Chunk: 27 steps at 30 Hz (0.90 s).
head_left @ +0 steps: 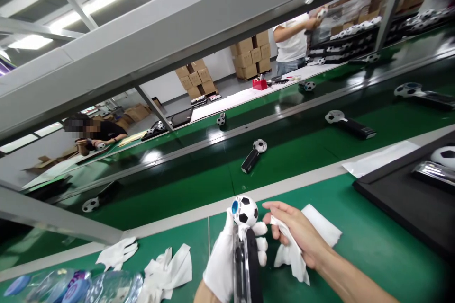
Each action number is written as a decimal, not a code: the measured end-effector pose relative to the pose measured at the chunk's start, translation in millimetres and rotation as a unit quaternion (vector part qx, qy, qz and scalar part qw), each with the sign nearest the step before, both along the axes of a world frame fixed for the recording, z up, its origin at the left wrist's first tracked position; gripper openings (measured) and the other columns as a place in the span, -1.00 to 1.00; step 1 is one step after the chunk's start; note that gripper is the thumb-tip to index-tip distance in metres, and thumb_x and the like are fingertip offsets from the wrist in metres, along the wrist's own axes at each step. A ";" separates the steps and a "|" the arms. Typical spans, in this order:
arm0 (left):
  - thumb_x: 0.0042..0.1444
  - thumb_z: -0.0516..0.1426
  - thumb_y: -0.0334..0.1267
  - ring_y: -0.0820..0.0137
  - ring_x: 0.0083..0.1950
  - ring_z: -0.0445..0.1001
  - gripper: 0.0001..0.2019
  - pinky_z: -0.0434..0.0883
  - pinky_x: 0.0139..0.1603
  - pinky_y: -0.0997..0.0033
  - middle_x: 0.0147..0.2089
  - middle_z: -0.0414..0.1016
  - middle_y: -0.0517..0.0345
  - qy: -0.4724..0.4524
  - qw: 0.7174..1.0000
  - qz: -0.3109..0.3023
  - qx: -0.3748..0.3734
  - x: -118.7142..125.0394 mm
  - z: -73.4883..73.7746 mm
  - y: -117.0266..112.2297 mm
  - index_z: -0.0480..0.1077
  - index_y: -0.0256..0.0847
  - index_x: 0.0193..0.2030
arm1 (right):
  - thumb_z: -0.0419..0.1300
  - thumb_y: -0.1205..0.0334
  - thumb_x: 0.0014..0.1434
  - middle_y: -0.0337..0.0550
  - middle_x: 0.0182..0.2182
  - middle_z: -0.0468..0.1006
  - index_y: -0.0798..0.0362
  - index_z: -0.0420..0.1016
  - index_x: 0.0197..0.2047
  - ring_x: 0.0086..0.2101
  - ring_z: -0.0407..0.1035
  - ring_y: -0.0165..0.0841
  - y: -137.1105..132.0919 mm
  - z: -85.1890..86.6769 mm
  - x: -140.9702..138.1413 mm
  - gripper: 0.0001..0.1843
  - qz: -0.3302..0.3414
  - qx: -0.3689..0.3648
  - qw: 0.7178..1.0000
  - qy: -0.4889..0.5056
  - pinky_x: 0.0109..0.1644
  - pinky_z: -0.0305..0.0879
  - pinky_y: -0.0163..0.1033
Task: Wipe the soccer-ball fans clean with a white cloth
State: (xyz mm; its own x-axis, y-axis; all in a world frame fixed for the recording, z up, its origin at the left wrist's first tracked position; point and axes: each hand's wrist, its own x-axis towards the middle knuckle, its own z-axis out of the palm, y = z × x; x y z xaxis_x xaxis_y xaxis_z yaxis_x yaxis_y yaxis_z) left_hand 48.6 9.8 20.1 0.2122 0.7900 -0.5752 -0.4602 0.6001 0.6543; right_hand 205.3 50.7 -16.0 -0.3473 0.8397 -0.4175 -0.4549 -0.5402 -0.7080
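Note:
My left hand [221,256], in a white glove, is wrapped round the handle of a soccer-ball-headed device [245,210]. Its handle is part black, part clear plastic, and a blue round opening shows on the left of the ball. My bare right hand [295,227] is just right of the ball, its fingers closed on a white cloth [292,258] that hangs below the palm. Between my right fingertips and the ball there seems to be a small gap. Another white sheet [322,225] lies on the green table behind that hand.
Beyond the table, a green conveyor [199,187] carries several similar devices. A black tray [408,189] is at right. At lower left are a white glove [118,253], crumpled white cloths [167,270] and plastic bottles [110,286]. Two people [291,42] work across the line.

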 end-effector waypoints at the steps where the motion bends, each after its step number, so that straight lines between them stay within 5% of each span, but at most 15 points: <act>1: 0.12 -0.12 0.30 0.48 -0.45 0.43 -0.31 0.41 -0.47 0.51 -0.29 0.49 0.01 0.020 1.000 -0.007 0.000 -0.6 0.3 0.2 0.42 -0.38 -0.14 | 0.19 0.14 0.12 -0.21 -0.46 0.49 0.11 0.37 -0.13 -0.68 0.19 -0.60 -1.1 -0.4 -0.2 -0.71 0.006 0.008 1.000 -0.006 -0.71 -0.02 -0.53; 15: 0.20 0.04 0.00 0.36 -0.18 0.42 -0.63 0.45 -0.21 0.25 -0.10 0.42 0.01 0.258 0.955 0.012 0.145 -22.5 -3.7 -19.0 0.32 -0.20 0.01 | 0.00 -0.06 0.24 -0.17 -0.38 0.50 0.10 0.33 -0.15 -0.71 0.18 -0.63 -33.0 -1.3 2.3 -0.62 0.179 0.090 0.975 -0.092 -0.72 -0.10 -0.50; 27: 0.17 0.08 -0.02 0.29 -0.13 0.42 -0.64 0.44 -0.20 0.19 -0.10 0.42 0.02 0.248 0.952 0.050 0.174 -4.7 -18.3 -0.9 0.31 -0.19 0.01 | 0.04 -0.11 0.15 -0.18 -0.37 0.46 0.04 0.34 -0.08 -0.70 0.20 -0.59 -34.9 -11.3 36.0 -0.57 0.148 0.081 0.975 -0.143 -0.72 -0.08 -0.48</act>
State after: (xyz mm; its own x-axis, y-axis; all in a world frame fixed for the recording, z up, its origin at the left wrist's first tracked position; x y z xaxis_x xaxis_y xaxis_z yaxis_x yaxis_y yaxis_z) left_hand 44.0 8.9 1.9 -0.1041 0.9528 -0.2851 -0.0871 0.2768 0.9570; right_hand 241.4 15.8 -27.3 -0.4743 0.7829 -0.4027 -0.0675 -0.4884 -0.8700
